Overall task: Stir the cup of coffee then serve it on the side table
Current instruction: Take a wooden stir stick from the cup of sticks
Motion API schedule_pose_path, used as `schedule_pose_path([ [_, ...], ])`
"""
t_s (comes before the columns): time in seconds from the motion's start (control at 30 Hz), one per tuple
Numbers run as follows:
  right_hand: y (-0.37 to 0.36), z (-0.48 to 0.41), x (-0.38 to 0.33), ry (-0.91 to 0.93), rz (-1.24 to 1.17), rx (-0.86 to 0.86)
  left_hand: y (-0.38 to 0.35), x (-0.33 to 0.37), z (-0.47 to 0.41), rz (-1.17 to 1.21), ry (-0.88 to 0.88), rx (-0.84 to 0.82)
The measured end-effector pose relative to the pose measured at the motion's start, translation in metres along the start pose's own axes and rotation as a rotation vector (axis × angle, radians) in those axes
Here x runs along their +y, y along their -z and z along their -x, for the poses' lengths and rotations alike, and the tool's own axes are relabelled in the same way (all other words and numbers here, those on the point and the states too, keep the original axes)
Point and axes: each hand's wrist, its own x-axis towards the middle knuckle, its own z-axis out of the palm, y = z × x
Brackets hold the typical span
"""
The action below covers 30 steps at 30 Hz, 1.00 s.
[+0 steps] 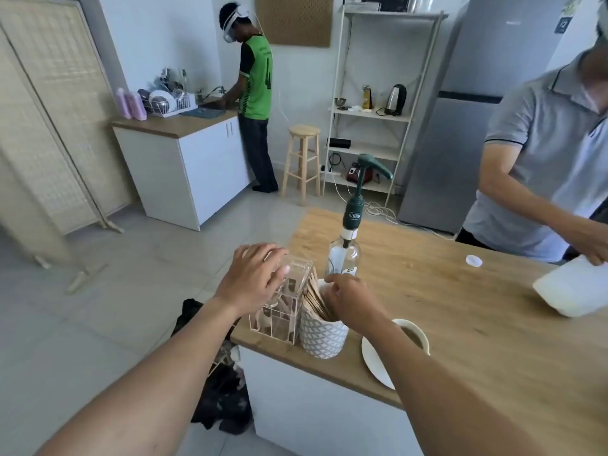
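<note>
Coffee fills the cup [415,334], which sits on a white saucer [375,360] just behind and to the wrist side of the right hand [345,299], partly hidden by that forearm. It has not been stirred yet, judging by the fact that no stick is in it.

The right hand reaches into the patterned holder [320,335], its fingers bunched together among the wooden stir sticks [316,297]; whether one stick is already pinched cannot be told, because the knuckles cover the fingertips. The sticks lean away from the hand toward the clear box [279,304], so the fingers come at them from the open side of the holder.

The left hand [253,278] rests flat on top of that clear box, fingers spread and closing on nothing, likely just steadying itself or the box while the other hand picks. Just beyond the right hand's fingertips stands a glass bottle [342,255] with a green pump, close enough to be bumped on the lift.

Both the holder and the cup stand near the counter [460,307] edge, within easy reach. The next move would probably be to draw one stick up and carry it back to the cup.
</note>
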Motion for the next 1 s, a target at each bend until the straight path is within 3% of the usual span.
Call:
schedule_pose_path([
  [0.27, -0.017, -0.024, -0.004, 0.041, -0.017, -0.024, -0.006, -0.006, -0.016, -0.039, -0.038, 0.041],
  [0.63, -0.027, -0.038, 0.003, 0.022, 0.013, 0.026, -0.008, -0.011, -0.025, -0.037, -0.027, -0.028],
  [1.0, 0.004, -0.031, 0.017, -0.046, -0.269, 0.112, -0.008, 0.007, -0.037, -0.009, -0.054, -0.040],
])
